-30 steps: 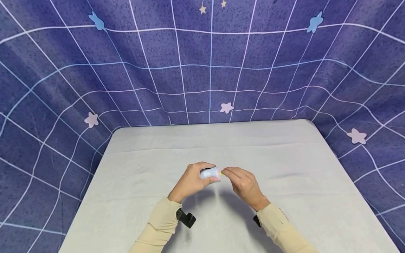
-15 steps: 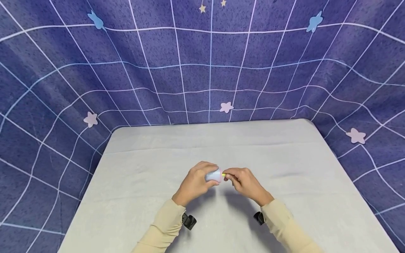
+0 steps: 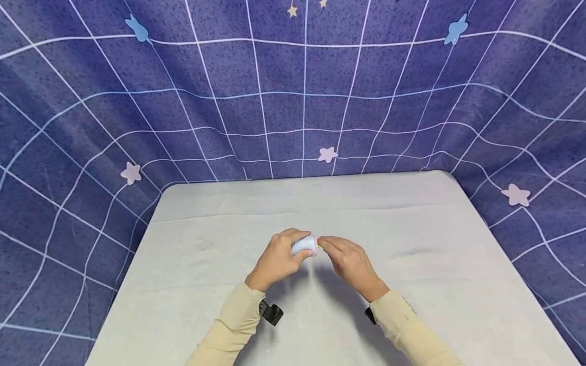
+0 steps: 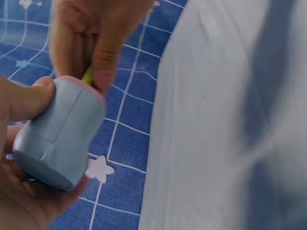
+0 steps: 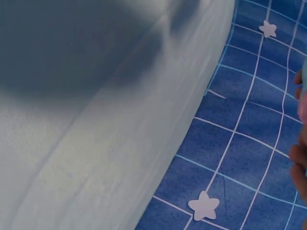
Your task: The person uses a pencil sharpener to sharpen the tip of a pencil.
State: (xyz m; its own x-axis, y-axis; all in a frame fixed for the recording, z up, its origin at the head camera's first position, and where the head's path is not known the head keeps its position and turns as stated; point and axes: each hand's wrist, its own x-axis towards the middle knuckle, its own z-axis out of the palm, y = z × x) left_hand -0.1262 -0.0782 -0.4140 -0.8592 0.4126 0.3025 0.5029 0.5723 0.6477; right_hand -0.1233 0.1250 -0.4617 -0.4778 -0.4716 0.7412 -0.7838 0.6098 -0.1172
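Note:
My left hand [image 3: 275, 260] holds a small pale-blue pencil sharpener [image 4: 64, 132] sideways above the table, its pink-rimmed end facing right. In the left wrist view the thumb lies along one side of the waisted body and fingers wrap beneath. A short yellow-green pencil [image 4: 87, 75] stands in the pink end. The right hand [image 3: 351, 265] pinches this pencil close to the rim, and its fingers cover most of the length. At the right edge of the right wrist view, only some fingers [image 5: 299, 165] and part of the pink end [image 5: 302, 108] show.
A white cloth covers the table [image 3: 220, 223] under both hands. Behind and beside it hangs a blue curtain [image 3: 284, 117] with grid lines and stars. Black wrist cameras [image 3: 272, 313] sit at the cuffs.
The right hand has turned over and back around the pencil, its fingers now extended over it again. Both hands and the sharpener shifted slightly right, then back left and a little up.

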